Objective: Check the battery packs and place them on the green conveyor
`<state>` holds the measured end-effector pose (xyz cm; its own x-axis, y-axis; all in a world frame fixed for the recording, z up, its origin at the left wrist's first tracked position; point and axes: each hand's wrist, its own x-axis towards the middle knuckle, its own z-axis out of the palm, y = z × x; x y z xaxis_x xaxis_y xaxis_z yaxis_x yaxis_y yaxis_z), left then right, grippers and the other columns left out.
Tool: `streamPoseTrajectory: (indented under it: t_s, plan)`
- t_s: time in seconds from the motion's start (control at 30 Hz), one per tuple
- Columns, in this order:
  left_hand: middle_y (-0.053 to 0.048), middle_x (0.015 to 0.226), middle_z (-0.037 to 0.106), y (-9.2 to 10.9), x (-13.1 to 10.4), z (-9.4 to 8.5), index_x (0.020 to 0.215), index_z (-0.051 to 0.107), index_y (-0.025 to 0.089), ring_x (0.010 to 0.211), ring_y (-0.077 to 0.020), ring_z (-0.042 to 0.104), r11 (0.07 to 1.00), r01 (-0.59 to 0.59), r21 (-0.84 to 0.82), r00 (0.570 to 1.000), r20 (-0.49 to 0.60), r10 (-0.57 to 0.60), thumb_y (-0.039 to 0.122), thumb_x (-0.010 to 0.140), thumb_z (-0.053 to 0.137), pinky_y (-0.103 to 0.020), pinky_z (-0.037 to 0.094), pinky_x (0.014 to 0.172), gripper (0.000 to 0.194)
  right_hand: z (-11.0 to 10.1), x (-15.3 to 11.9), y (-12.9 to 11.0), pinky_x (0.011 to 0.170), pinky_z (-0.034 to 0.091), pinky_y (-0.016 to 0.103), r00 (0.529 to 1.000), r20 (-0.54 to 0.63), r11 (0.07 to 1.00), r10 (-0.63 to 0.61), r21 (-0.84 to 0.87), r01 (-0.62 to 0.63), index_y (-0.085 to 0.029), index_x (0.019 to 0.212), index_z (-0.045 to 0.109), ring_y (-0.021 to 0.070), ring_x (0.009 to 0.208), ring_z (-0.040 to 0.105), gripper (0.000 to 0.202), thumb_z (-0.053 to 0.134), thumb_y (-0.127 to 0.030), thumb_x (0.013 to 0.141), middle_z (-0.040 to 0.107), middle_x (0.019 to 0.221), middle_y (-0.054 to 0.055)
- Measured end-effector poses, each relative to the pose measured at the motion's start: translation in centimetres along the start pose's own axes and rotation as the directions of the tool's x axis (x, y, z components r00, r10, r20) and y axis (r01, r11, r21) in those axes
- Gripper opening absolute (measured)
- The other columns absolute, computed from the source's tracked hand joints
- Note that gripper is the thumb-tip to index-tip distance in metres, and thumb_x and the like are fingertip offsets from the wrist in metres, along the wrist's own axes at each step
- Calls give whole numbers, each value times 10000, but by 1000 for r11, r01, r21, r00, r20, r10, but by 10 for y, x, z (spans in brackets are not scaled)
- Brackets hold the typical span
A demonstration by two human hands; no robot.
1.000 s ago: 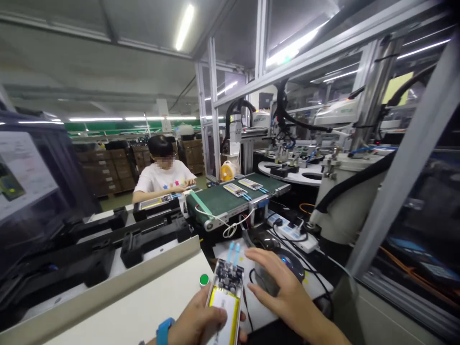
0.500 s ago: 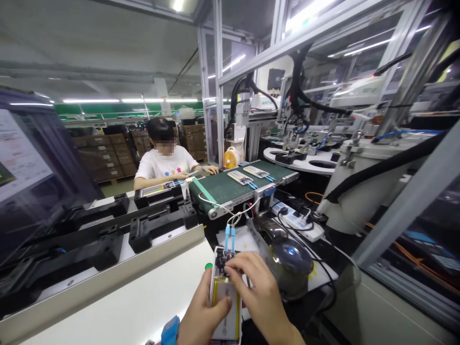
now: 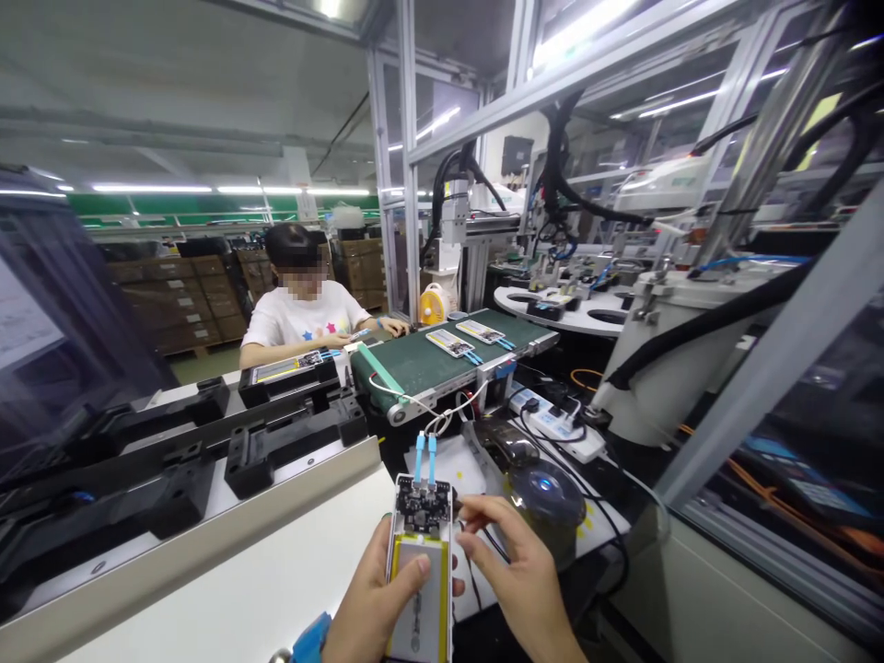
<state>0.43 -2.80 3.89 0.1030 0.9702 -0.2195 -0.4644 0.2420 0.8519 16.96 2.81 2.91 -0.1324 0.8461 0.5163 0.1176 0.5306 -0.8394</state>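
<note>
My left hand is wrapped round a white power bank body, its thumb lying on the grey battery with yellow edges. A black circuit board shows at the far end of this body, and two light-blue cable tabs stick out beyond it. Just right of the board is my right hand, its thumb and index finger bent close together at the body's right edge. Whether anything small lies between those fingertips is too unclear to tell.
Two similar units lie on a green conveyor ahead. Black fixtures line the rail at left. A person sits beyond, hands near the conveyor. A power strip and a dark glossy domed object are at right.
My right hand has moved off the circuit board to its right side, leaving the board uncovered. My left hand still holds the body. The view has shifted slightly.
</note>
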Motion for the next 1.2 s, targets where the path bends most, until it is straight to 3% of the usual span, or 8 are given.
streamPoseTrajectory:
  t_s: [0.1, 0.43, 0.57, 0.7, 0.9, 1.0, 1.07, 1.2]
  plan:
    - [-145, 1054, 705, -3, 0, -2, 1209, 384, 184, 900, -300, 701, 1000, 12, -8, 1000, 25, -12, 360, 787, 727, -405, 535, 771, 572, -2, 1, 2, 755, 547, 246, 995, 98, 999, 29, 14, -31, -243, 966, 707, 150, 823, 651, 149, 661, -266, 827, 660, 900, 24]
    - [-140, 1042, 708, -1, -11, 5, 1280, 373, 186, 925, -273, 682, 999, 40, -32, 997, 62, -38, 302, 792, 728, -409, 504, 819, 615, 1, -1, -10, 639, 513, 237, 991, 136, 1000, 7, -20, -4, -269, 835, 723, 121, 704, 576, 54, 675, -253, 818, 555, 800, -3]
    - [-119, 1028, 705, -4, -10, 4, 1293, 382, 187, 916, -261, 678, 1000, -14, -12, 999, 53, 15, 272, 806, 708, -384, 505, 796, 593, 0, -10, -18, 660, 515, 279, 976, 129, 956, -173, -215, 198, -238, 892, 688, 150, 752, 589, 111, 606, -169, 861, 557, 813, 26]
    - [-105, 1055, 686, -4, -9, 5, 1233, 454, 186, 883, -235, 672, 999, -51, 8, 994, 95, 50, 284, 812, 706, -361, 508, 780, 500, -2, -14, -27, 610, 482, 299, 907, 145, 801, -396, -428, 418, -204, 942, 663, 159, 704, 554, 151, 598, -104, 849, 580, 771, 42]
    - [-98, 974, 698, -1, -14, 12, 1120, 528, 164, 853, -248, 673, 996, -90, 15, 994, 56, 89, 351, 763, 752, -341, 520, 733, 461, -5, -14, -40, 591, 453, 310, 864, 227, 700, -449, -512, 498, -191, 954, 658, 159, 670, 525, 171, 584, -82, 845, 603, 745, 47]
    - [-94, 929, 703, -1, -16, 15, 1113, 513, 172, 763, -237, 691, 999, -31, -19, 999, 38, 32, 369, 797, 715, -323, 519, 652, 424, -6, -15, -36, 623, 485, 294, 925, 213, 868, -314, -331, 370, -221, 915, 681, 152, 712, 555, 131, 589, -140, 868, 569, 764, 33]
    - [-91, 934, 702, -2, -17, 16, 1108, 504, 177, 727, -230, 694, 999, -17, -27, 999, 32, 18, 360, 813, 697, -338, 524, 656, 398, -5, -17, -31, 643, 510, 277, 970, 211, 974, -124, -159, 159, -244, 880, 702, 145, 745, 569, 93, 616, -214, 864, 536, 793, 22]
    - [-87, 954, 697, -2, -18, 14, 1083, 500, 175, 754, -232, 690, 999, -34, 14, 999, 31, 34, 356, 834, 671, -371, 536, 702, 352, 3, -23, -25, 487, 485, 201, 949, 237, 971, 208, 64, -229, -254, 827, 709, 139, 744, 531, 125, 637, -356, 842, 462, 819, 15]
